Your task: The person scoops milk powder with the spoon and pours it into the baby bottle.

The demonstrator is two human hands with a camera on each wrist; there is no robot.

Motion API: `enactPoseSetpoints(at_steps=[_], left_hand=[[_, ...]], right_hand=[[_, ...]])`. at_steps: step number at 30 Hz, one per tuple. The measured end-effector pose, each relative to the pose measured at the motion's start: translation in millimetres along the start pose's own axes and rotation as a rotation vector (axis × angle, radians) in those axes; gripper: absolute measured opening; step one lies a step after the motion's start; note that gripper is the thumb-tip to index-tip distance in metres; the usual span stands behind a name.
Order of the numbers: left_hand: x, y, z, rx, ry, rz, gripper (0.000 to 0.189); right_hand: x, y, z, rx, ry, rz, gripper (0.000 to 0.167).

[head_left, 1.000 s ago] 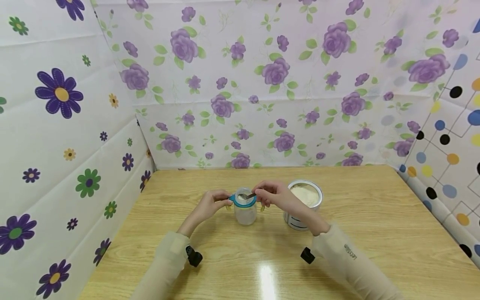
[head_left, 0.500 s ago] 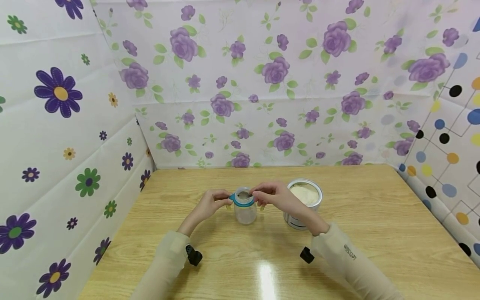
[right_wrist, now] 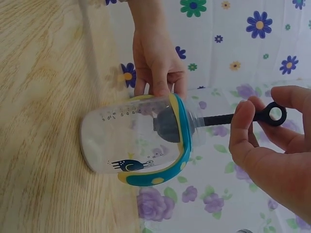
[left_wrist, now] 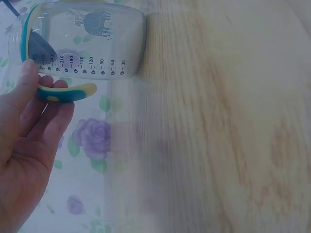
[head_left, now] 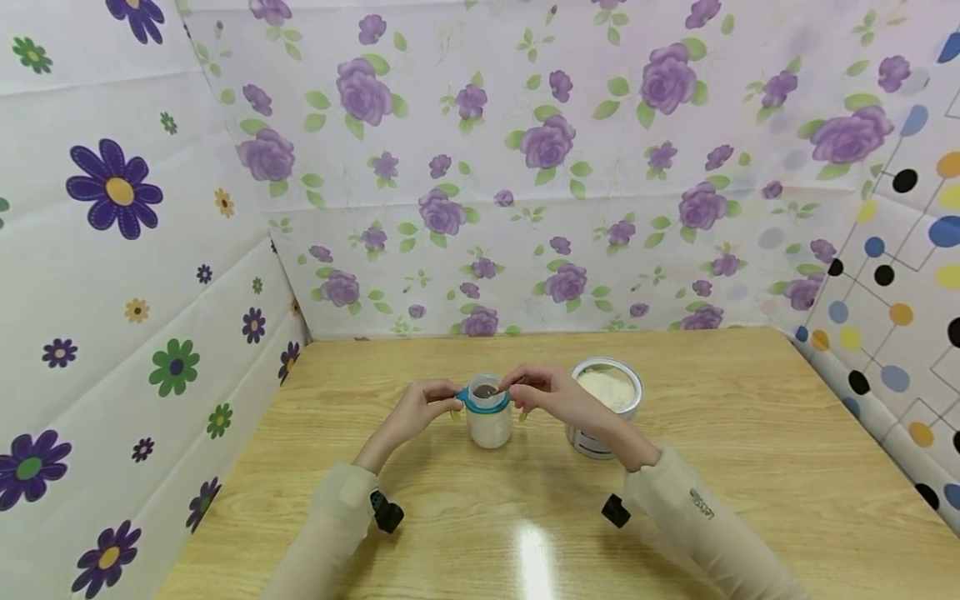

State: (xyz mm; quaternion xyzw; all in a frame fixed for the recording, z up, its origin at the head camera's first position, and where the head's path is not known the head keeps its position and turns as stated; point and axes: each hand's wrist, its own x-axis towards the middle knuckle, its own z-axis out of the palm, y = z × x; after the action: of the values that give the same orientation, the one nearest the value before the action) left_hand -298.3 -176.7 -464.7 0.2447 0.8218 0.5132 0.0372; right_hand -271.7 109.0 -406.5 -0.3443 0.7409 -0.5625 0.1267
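Note:
A clear baby bottle with a teal and yellow two-handled collar stands uncapped on the table, whitish powder at its bottom. Printed measuring marks and a small animal picture show in the wrist views. My left hand grips one side handle between thumb and fingers. Above the bottle's mouth, my right hand pinches the ring-ended handle of a dark scoop. The scoop's bowl is down inside the bottle neck, turned on its side.
Just right of the bottle stands an open tin of pale milk powder, partly behind my right forearm. The wooden table meets flowered cloth walls at the back and sides.
My right hand has lowered and tipped the scoop from the bottle's mouth into its neck. The lower part of the bottle now looks whiter. My left hand keeps its hold.

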Motion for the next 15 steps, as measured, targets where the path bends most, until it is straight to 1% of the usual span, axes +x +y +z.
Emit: enactPoseSetpoints(at_steps=[5, 9, 13, 15], left_hand=[[-0.3, -0.1, -0.1, -0.004, -0.002, -0.009, 0.021], [-0.6, -1.2, -0.1, -0.014, -0.003, -0.021, 0.021], [-0.4, -3.6, -0.1, -0.010, 0.001, 0.014, 0.021], [-0.2, -5.3, 0.1, 0.005, 0.004, 0.052, 0.021]], right_hand=[[-0.8, 0.9, -1.8, 0.077, -0.001, 0.019, 0.035], [-1.5, 1.8, -4.2, 0.160, 0.025, 0.062, 0.039], [-2.7, 1.1, -7.5, 0.202, 0.085, 0.104, 0.041], [-3.7, 0.0, -9.0, 0.214, 0.119, 0.119, 0.039]])
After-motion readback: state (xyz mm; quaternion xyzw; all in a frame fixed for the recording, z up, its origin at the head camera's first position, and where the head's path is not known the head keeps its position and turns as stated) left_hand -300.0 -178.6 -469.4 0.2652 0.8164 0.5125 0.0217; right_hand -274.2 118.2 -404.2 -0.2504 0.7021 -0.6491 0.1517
